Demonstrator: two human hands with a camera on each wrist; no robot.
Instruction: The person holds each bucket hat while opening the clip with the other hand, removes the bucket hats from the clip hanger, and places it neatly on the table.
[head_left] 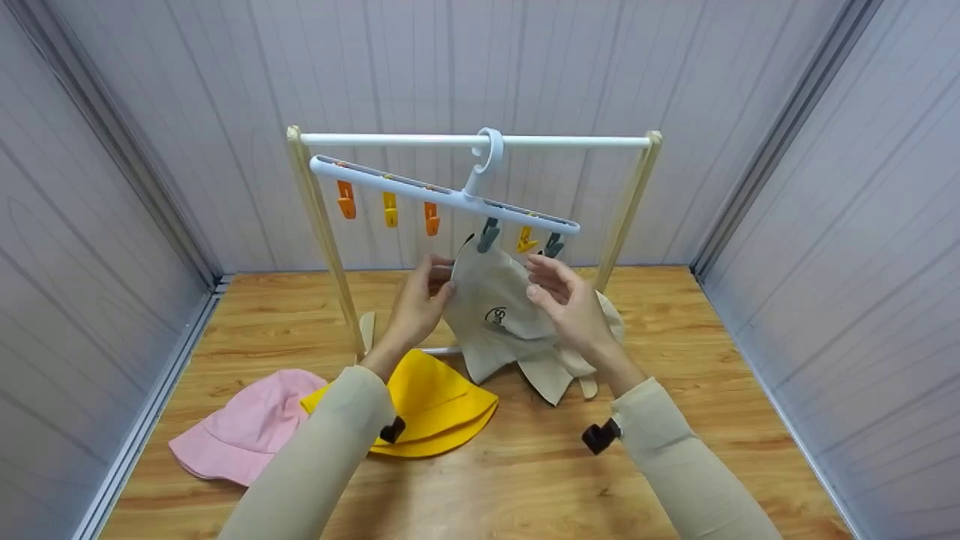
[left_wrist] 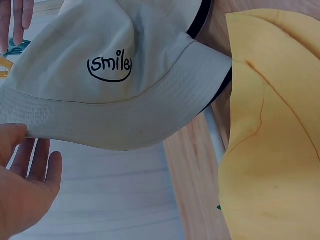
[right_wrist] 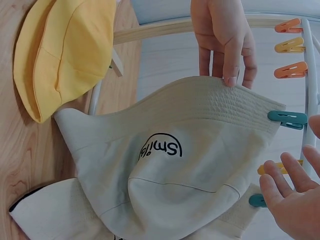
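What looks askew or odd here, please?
The hanger tilts on the rail, its right half lower than its left, so it looks askew. The smile hat, clipped on that half, may weigh it down.

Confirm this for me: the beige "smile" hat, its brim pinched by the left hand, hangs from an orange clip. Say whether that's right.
Wrong in one point: the clip holding the beige "smile" hat is green, not orange, as the right wrist view shows. The left hand does pinch its brim.
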